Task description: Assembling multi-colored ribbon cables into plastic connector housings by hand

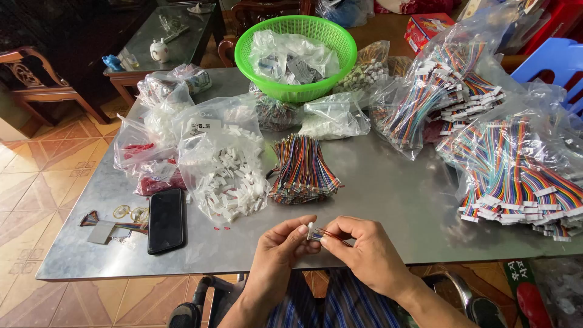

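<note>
- Two hands at the near edge of a grey metal table [376, 194], meeting over its middle.
- Left hand [276, 246]: thumb and fingers pinched on a small white connector [314, 231].
- Right hand [364, 246]: fingertips pinched on the thin wires [331, 233] running out of that connector's right side.
- Connector held just above the tabletop, between both hands, near the table's front edge.
- Just beyond the hands: a loose bundle of rainbow-coloured wires [302, 169], lying flat.
- Left of that bundle: an open clear bag of white connectors [228, 176], a few spilled onto the table.
- Further left: bags with red parts [152, 167], and a black phone [166, 220] lying face up near the front left.
- By the phone, at the left edge: a few gold rings [129, 212] and a short ribbon of wires [94, 218].
- Far centre: a green basket [267, 36] holding clear bags, with more bags of small parts close around it.
- Right side: large clear bags of finished cables [522, 170], rainbow wires with white ends, piled from far to near.
- Beyond the table: a glass-topped side table [182, 36] at far left, a blue plastic chair [555, 61] at far right, tiled floor [30, 182] on the left.
</note>
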